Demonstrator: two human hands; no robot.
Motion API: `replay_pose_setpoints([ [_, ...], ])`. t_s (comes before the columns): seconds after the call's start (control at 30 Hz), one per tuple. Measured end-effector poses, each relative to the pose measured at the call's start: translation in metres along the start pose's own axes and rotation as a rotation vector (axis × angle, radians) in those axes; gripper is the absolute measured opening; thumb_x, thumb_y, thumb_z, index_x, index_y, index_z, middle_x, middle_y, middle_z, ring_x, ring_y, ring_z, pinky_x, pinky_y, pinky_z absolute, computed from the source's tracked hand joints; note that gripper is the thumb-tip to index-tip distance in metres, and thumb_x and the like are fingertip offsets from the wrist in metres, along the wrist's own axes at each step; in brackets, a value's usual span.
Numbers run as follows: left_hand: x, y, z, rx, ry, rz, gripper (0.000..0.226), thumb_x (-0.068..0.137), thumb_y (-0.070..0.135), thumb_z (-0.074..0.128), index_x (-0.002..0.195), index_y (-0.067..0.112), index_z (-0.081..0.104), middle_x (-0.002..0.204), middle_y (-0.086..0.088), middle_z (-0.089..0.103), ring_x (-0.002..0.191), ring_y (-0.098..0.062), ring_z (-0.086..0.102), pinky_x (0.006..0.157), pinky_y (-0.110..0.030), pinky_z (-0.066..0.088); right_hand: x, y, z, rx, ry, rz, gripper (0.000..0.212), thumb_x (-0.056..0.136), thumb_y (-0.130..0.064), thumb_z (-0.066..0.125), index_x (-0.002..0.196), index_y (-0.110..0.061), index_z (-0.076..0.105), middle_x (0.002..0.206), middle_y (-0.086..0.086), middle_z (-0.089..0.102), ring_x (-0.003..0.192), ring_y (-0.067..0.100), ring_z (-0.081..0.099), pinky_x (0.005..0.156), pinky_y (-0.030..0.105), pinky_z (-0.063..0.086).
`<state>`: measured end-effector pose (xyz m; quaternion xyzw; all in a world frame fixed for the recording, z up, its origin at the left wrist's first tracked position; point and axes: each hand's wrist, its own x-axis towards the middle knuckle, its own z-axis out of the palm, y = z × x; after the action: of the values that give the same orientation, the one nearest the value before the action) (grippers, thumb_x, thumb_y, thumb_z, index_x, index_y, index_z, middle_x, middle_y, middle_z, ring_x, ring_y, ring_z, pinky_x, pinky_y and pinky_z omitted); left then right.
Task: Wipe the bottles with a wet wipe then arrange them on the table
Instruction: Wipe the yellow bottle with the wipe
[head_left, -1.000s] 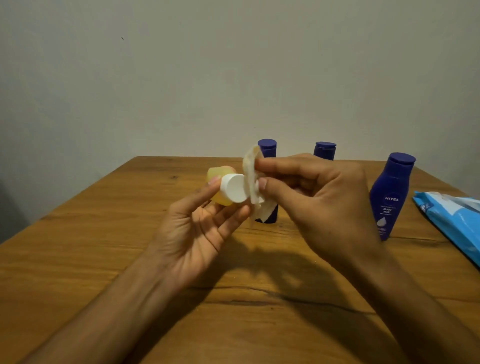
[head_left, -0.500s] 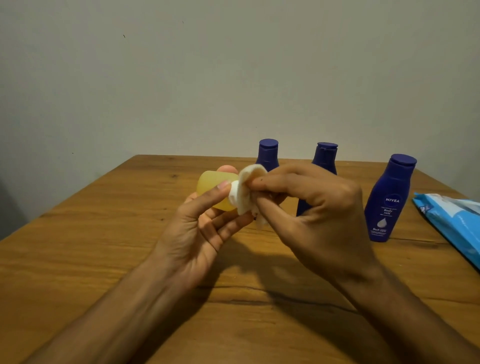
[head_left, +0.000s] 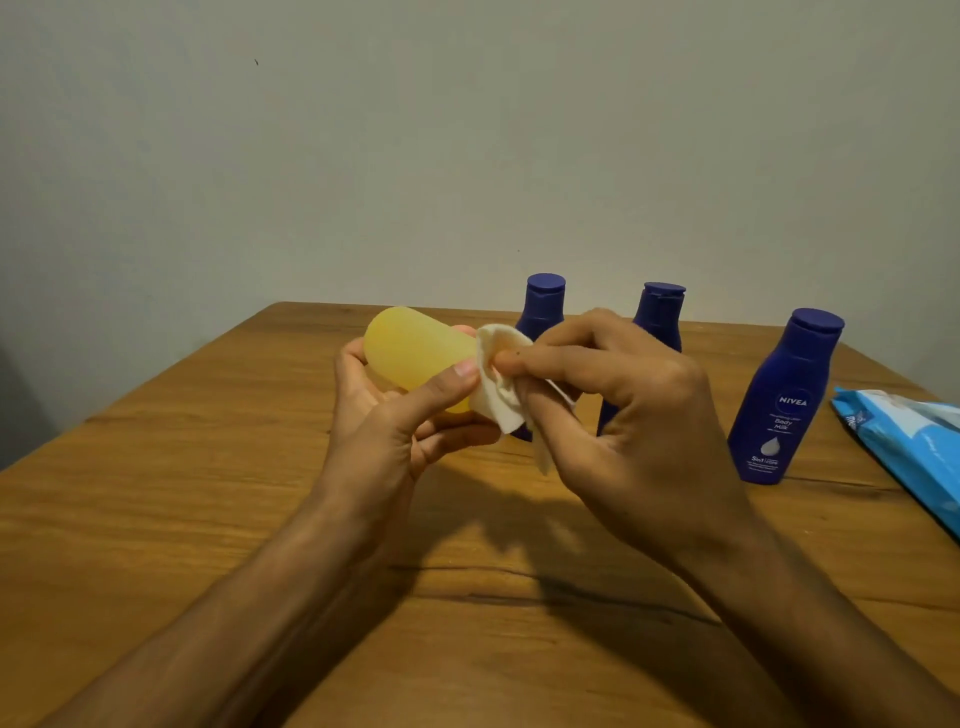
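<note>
Closing over the bottle (head_left: 410, 353) gripped by the left hand (head_left: 395, 436), the wipe (head_left: 501, 395) pinched in the right hand (head_left: 639, 426) has just hidden its cap: wiping underway, arranging pending.

wooden table (head_left: 156, 519) | upright: left blue bottle (head_left: 544, 301), middle blue bottle (head_left: 660, 312), Nivea bottle (head_left: 784, 400) | flat, right edge: wipes pack (head_left: 909, 441)
</note>
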<state>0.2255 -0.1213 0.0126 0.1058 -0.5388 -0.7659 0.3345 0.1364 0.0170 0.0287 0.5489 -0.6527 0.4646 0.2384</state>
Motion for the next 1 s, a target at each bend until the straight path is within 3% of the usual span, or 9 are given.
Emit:
replay_pose_setpoints([
  [0.07,-0.001,-0.001,0.0,0.042,-0.01,0.037,0.082,0.066,0.016,0.084,0.132,0.027,0.036,0.119,-0.009,0.063,0.1,-0.033,0.07,0.064,-0.033,0.058,-0.001,0.003,0.002,-0.076,-0.013,0.036,0.027,0.083,-0.01,0.064,0.109,-0.011,0.068,0.098,-0.001,0.063,0.086,0.005,0.055,0.075,0.008,0.045],
  [0.27,-0.007,-0.001,0.001,0.129,-0.02,0.12,0.066,0.069,0.021,0.07,0.124,0.031,0.036,0.087,0.017,0.073,0.094,-0.026,0.073,0.062,-0.031,0.059,-0.002,0.004,-0.001,-0.06,-0.09,-0.019,0.03,0.078,-0.01,0.061,0.108,-0.009,0.068,0.102,0.002,0.064,0.093,0.006,0.056,0.082,0.011,0.047],
  [0.33,-0.008,0.0,0.001,0.141,-0.011,0.119,0.066,0.068,0.023,0.069,0.124,0.031,0.036,0.09,0.014,0.073,0.093,-0.026,0.072,0.061,-0.03,0.058,-0.003,0.001,-0.002,-0.09,-0.134,-0.088,0.026,0.08,-0.007,0.062,0.105,-0.007,0.069,0.105,0.004,0.062,0.098,0.01,0.057,0.079,0.014,0.051],
  [0.47,-0.005,-0.003,0.0,0.151,0.098,0.068,0.08,0.061,0.03,0.074,0.132,0.028,0.036,0.12,-0.011,0.059,0.101,-0.034,0.068,0.06,-0.028,0.057,-0.006,-0.011,0.001,-0.303,-0.223,-0.243,0.023,0.074,-0.011,0.06,0.094,-0.006,0.071,0.102,0.011,0.062,0.094,0.022,0.061,0.071,0.027,0.057],
  [0.57,-0.002,-0.006,-0.002,0.191,0.157,0.055,0.084,0.059,0.033,0.077,0.133,0.025,0.037,0.123,-0.013,0.054,0.103,-0.032,0.066,0.058,-0.028,0.056,-0.007,-0.015,0.007,-0.388,-0.301,-0.273,0.021,0.078,-0.014,0.055,0.089,-0.008,0.072,0.096,0.009,0.062,0.084,0.017,0.059,0.063,0.026,0.056],
  [0.7,0.001,-0.008,-0.007,0.205,0.203,0.004,0.087,0.056,0.039,0.078,0.132,0.024,0.039,0.121,-0.013,0.054,0.102,-0.033,0.063,0.058,-0.034,0.052,-0.008,-0.013,0.01,-0.438,-0.376,-0.306,0.022,0.079,-0.018,0.056,0.09,-0.01,0.072,0.098,0.007,0.062,0.084,0.015,0.057,0.065,0.021,0.052],
  [0.8,0.003,-0.006,-0.007,0.141,0.22,-0.064,0.075,0.066,0.031,0.079,0.13,0.02,0.041,0.114,-0.014,0.059,0.08,-0.025,0.063,0.048,-0.03,0.046,-0.008,-0.012,0.008,-0.411,-0.365,-0.291,0.024,0.081,-0.017,0.053,0.093,-0.009,0.071,0.098,0.007,0.061,0.084,0.015,0.057,0.065,0.023,0.054],
  [0.9,0.004,-0.005,-0.007,0.045,0.192,-0.094,0.068,0.067,0.026,0.077,0.124,0.015,0.042,0.08,-0.007,0.065,0.046,-0.012,0.047,0.04,-0.025,0.038,-0.009,-0.009,0.005,-0.29,-0.287,-0.178,0.03,0.08,-0.017,0.052,0.104,-0.011,0.069,0.106,0.008,0.058,0.094,0.016,0.058,0.072,0.025,0.056],
  [1.0,0.003,-0.005,-0.004,0.012,0.141,-0.102,0.073,0.062,0.027,0.076,0.126,0.013,0.042,0.067,-0.001,0.063,0.042,-0.01,0.043,0.037,-0.024,0.036,-0.006,-0.003,0.003,-0.086,-0.154,0.021,0.031,0.081,-0.007,0.063,0.11,-0.016,0.067,0.107,-0.001,0.059,0.098,0.006,0.055,0.079,0.013,0.05],
])
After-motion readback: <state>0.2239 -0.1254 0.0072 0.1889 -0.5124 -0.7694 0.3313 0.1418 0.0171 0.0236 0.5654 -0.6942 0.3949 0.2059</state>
